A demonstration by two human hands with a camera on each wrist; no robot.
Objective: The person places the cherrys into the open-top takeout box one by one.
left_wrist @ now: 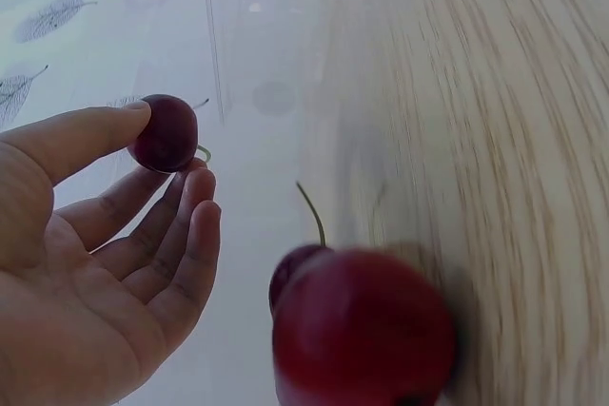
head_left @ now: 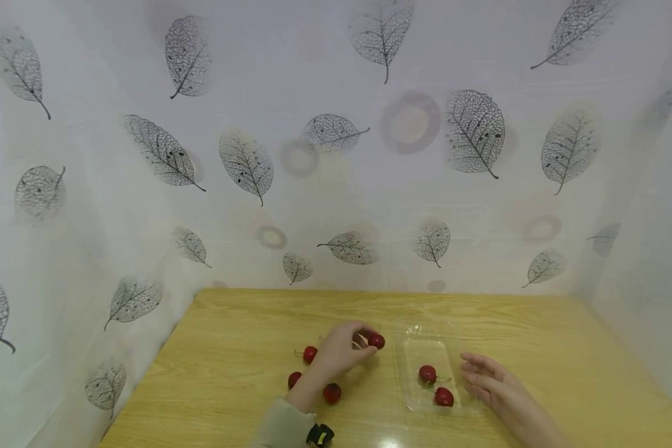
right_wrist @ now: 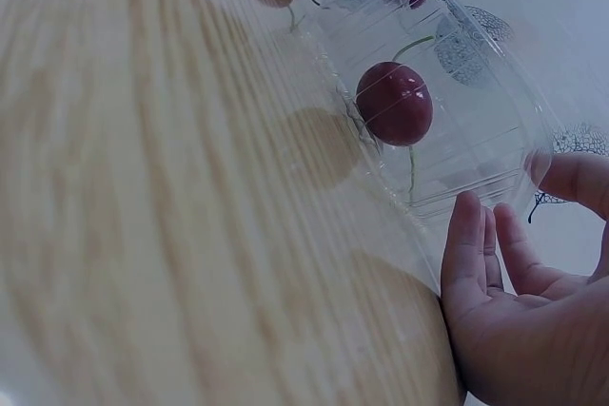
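Observation:
Between thumb and fingertips, my left hand (head_left: 338, 350) pinches a dark red cherry (head_left: 376, 340), stem showing in the left wrist view, just left of a clear plastic box (head_left: 420, 347). Inside the box lie two cherries, one (head_left: 427, 374) in the middle and another (head_left: 444, 397) near the front. My right hand (head_left: 495, 381) is at the box's right side, fingers fairly straight and thumb apart; in the right wrist view the fingertips (right_wrist: 466, 211) are right at the wall. Loose cherries lie around the left forearm: one behind (head_left: 310, 354), one left (head_left: 294, 379), one in front (head_left: 332, 393).
The wood-grain table (head_left: 229, 348) runs back to a pale leaf-printed sheet (head_left: 336, 199), which also covers both sides. A dark band (head_left: 320, 434) sits at the left wrist by the light sleeve (head_left: 285, 423).

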